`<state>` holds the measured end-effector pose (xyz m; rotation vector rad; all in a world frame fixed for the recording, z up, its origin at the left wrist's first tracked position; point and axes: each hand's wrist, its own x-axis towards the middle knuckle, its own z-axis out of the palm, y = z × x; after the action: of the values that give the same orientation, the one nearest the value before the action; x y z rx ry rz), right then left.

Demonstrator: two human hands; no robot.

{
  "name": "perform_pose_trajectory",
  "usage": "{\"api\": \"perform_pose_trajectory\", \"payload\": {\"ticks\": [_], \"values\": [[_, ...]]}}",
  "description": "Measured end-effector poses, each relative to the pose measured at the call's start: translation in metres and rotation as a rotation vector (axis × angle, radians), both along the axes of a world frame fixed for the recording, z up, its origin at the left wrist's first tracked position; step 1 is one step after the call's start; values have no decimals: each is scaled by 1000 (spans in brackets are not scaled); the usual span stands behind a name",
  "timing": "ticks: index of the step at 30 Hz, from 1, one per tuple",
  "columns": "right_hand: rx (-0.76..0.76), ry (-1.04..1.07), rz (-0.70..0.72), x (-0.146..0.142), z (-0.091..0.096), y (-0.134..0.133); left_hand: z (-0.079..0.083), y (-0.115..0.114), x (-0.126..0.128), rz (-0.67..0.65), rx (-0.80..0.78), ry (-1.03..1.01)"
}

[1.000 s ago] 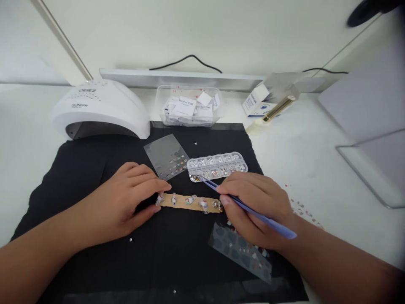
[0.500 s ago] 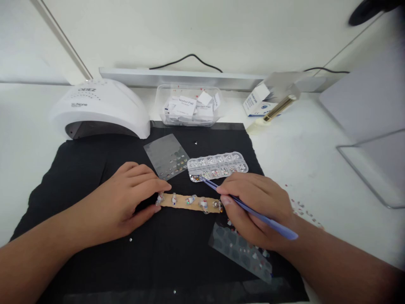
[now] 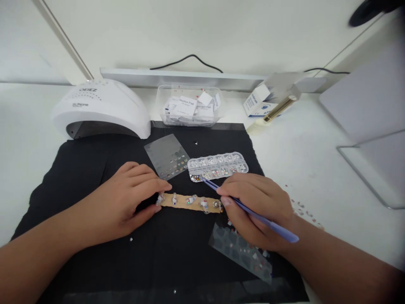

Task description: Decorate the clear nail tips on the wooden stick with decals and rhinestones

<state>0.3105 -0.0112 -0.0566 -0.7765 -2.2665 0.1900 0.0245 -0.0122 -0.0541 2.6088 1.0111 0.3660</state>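
Observation:
A beige strip (image 3: 181, 202) lies across the black mat, carrying several clear false nails decorated with small gems and charms. My left hand (image 3: 133, 198) grips the strip's left end between thumb and index finger, around the last nail there. In my right hand (image 3: 253, 207) is a pair of blue-purple tweezers (image 3: 264, 219), held like a pen. Their tips reach into the lower left compartment of a clear rhinestone case (image 3: 218, 165), among mixed coloured stones. Whether the tips hold a stone is too small to tell.
A white nail lamp (image 3: 104, 105) stands at the back left. Behind the mat (image 3: 152, 261) are a clear tub (image 3: 190, 122) of alcohol pads and a small box (image 3: 257, 101). Gem sheets lie at a clear sheet (image 3: 164, 154) and a charm sheet (image 3: 240, 249). Loose gems lie right.

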Motion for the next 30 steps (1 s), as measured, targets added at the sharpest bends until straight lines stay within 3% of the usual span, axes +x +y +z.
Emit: {"api": "perform_pose_trajectory", "payload": {"ticks": [11,30], "values": [[4,-14,121,1,2,2,-2,-1,0,19,5,-6],[-8,51,80,2,5,0,-1,-1,-1,9,-8,-8]]}}
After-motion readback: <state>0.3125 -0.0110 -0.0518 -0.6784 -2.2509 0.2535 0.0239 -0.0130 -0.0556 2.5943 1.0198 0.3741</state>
